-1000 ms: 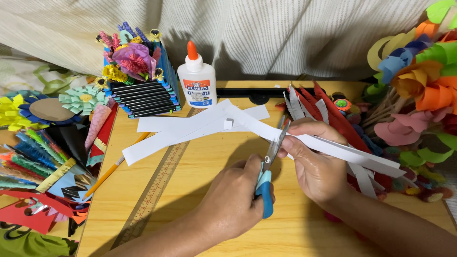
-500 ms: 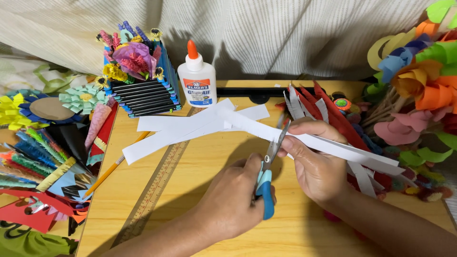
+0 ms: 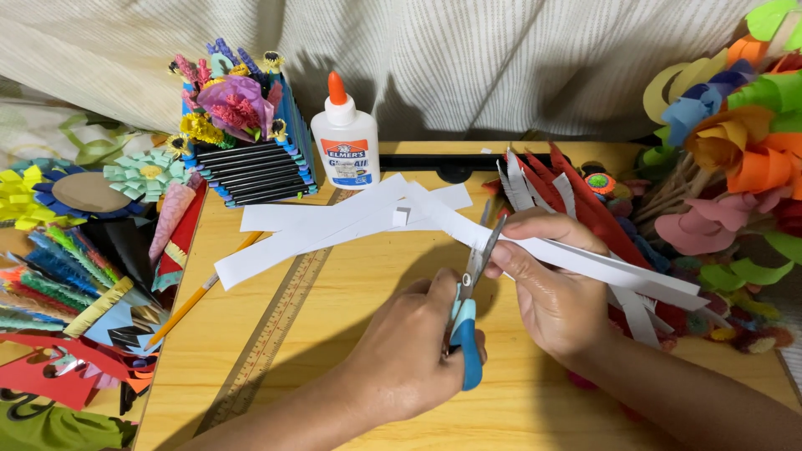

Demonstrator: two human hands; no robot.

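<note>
My left hand [image 3: 409, 355] grips blue-handled scissors [image 3: 468, 317], blades pointing away from me and closed around a white paper strip [image 3: 585, 263]. My right hand [image 3: 551, 288] pinches that strip just right of the blades. The strip runs from the middle of the wooden table [image 3: 351, 334] out to the right. Several more white strips [image 3: 326, 230] lie fanned out on the table to the left of the scissors.
A white glue bottle [image 3: 345, 138] with an orange cap stands at the back. A blue box with paper flowers [image 3: 242, 125] is at back left. A ruler [image 3: 267, 334] and pencil [image 3: 196, 296] lie left. Coloured paper crafts crowd the left edge [image 3: 75, 276] and right side [image 3: 727, 142]. Red strips [image 3: 585, 196] lie behind my right hand.
Both hands hold nearly the same place; the scissors have crept slightly along the white strip.
</note>
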